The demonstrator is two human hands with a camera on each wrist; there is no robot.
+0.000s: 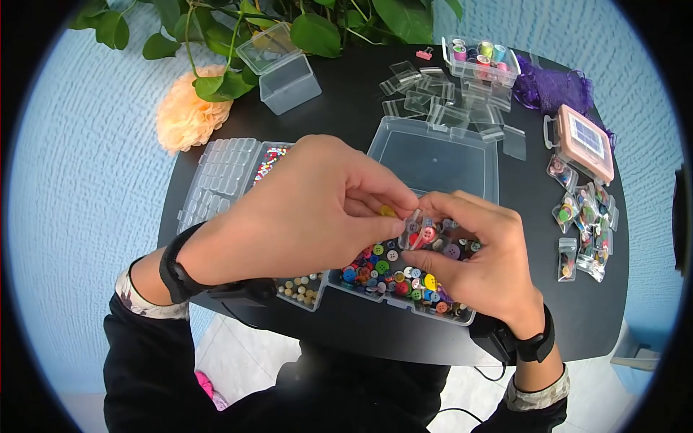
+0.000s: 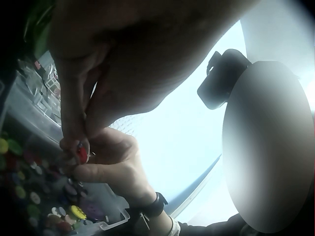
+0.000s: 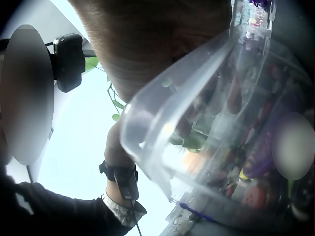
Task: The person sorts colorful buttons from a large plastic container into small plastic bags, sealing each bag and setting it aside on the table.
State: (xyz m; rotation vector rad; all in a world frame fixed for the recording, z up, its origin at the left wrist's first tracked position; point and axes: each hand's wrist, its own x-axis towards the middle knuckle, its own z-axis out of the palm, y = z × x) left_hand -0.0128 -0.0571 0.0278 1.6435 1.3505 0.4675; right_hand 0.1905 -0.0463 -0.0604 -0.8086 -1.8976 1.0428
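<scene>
The left hand (image 1: 310, 195) is nearest the head camera, its back turned up and its curled fingers reaching to a small clear bag (image 1: 420, 222). That bag is up in the air above the button box (image 1: 440, 318), with a red button (image 1: 429, 234) showing through its plastic. The right hand (image 1: 498, 263) grips it between thumb and forefinger; the left thumb and forefinger appear to pinch its other side. A yellow button (image 1: 388, 211) shows among the left fingers, though whether they hold it I cannot tell.

The step looks like filling the bag. To do it well, the right hand should keep a firm pinch low on the bag, while the left squeezes the sides just enough to bow the mouth. Flat buttons should slip in best edge-on, one at a time; dropped broadside, they could bridge the narrow mouth. Fingertips and buttons should stay clear of the top edge so it can close flat. Working right over the loose buttons (image 1: 382, 267) is wise, since a dropped one should land among them.

Behind the hands, the box's lid (image 1: 411, 151) lies back on the table (image 1: 534, 195). Flat bags (image 1: 447, 112) are scattered beyond it, and a pile of filled bags (image 1: 595, 231) lies at the right, well apart; none looks overstuffed, a sensible measure for this one.
</scene>
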